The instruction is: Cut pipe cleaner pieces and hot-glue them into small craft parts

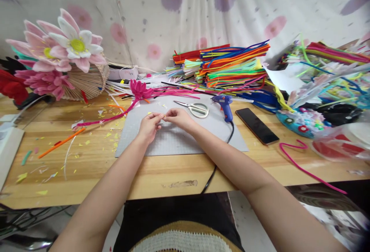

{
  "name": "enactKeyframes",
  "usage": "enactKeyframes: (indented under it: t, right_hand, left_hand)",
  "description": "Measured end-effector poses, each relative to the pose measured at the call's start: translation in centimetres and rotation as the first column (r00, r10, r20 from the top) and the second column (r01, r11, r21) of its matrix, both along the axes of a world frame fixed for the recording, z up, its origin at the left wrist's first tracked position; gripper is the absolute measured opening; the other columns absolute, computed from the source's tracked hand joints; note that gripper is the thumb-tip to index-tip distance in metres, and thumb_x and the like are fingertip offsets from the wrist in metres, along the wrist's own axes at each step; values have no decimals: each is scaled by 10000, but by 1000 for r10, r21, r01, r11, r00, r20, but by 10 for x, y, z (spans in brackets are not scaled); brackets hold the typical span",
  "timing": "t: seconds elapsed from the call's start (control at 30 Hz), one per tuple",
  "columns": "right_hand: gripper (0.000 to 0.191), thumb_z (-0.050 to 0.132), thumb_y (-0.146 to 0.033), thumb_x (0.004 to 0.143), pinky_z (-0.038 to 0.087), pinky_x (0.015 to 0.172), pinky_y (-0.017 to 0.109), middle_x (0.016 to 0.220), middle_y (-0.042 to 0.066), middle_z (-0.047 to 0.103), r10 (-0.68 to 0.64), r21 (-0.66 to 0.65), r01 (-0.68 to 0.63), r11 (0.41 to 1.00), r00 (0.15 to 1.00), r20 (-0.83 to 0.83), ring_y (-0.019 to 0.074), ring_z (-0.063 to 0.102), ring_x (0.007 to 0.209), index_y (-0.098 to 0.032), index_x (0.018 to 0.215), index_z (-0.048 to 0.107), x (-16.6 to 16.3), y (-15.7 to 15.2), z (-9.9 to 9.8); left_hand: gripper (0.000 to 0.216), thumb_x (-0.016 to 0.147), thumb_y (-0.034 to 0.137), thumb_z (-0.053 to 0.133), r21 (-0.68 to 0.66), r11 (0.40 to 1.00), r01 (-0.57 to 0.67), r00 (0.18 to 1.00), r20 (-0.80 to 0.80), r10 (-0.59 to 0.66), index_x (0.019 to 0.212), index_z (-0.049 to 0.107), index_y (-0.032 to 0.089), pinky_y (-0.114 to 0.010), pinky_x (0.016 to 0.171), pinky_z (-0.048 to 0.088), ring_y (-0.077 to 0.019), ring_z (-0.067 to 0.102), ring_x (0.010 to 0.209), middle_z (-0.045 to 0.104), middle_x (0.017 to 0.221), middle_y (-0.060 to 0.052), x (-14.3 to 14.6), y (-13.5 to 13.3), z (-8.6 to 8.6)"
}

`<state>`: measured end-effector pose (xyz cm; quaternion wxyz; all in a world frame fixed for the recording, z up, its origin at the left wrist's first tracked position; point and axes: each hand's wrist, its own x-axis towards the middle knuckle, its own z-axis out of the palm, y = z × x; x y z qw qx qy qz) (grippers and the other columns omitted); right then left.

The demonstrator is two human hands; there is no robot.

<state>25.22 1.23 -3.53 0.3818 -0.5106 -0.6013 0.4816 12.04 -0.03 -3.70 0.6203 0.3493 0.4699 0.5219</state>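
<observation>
My left hand [148, 128] and my right hand [180, 118] meet fingertip to fingertip above a grey mat [179, 144]. Both are closed in a pinch. Whatever lies between the fingers is too small to make out. Just beyond them on the mat lie scissors with pale handles [199, 110]. To the right of these rests a blue glue gun [226, 107], its black cord running under my right forearm. Behind my left hand is a magenta pipe-cleaner flower [138, 90], with a twisted magenta stem [108, 121] stretching left across the table.
A black phone [257, 126] lies right of the mat. Bundles of coloured pipe cleaners [234, 67] are heaped behind. Pink and white fuzzy flowers [69, 44] stand back left. An orange stick [62, 143] and yellow scraps litter the left side. A magenta pipe cleaner [306, 171] overhangs the front edge.
</observation>
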Motion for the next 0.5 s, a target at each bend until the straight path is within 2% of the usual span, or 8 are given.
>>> enactKeyframes:
  t: [0.13,0.23,0.33,0.5]
  right_hand:
    - [150,662,-265,611,369,567,209,610,-20,595,-13,-39,13,999,1000,-15,68,484,545,-144,640,579,4,-1,1]
    - [92,646,-214,614,377,573,208,602,-12,607,18,-86,-22,996,999,-47,69,494,542,-138,636,598,6,-3,1]
    - [76,638,-201,625,378,567,207,592,-6,609,36,-108,-41,993,998,-51,66,494,533,-131,633,607,5,-4,1]
    - [159,679,-242,614,394,589,205,657,-1,626,56,-88,-56,995,998,-2,66,517,573,-127,707,623,4,-5,1]
  left_hand:
    - [392,494,411,759,17,999,50,999,-15,-50,764,671,141,-151,375,278,-35,365,470,469,556,40,2,-2,3]
    - [409,501,408,758,24,996,85,993,-83,-82,793,691,131,-154,380,284,-40,373,485,508,574,19,2,-2,0]
    - [373,486,386,768,42,997,62,992,-117,-56,736,683,123,-164,382,278,-46,394,491,552,593,-3,3,-1,-4]
    - [385,405,397,798,27,998,-65,996,-64,66,569,570,134,-179,364,238,-36,335,439,432,487,54,3,2,-4]
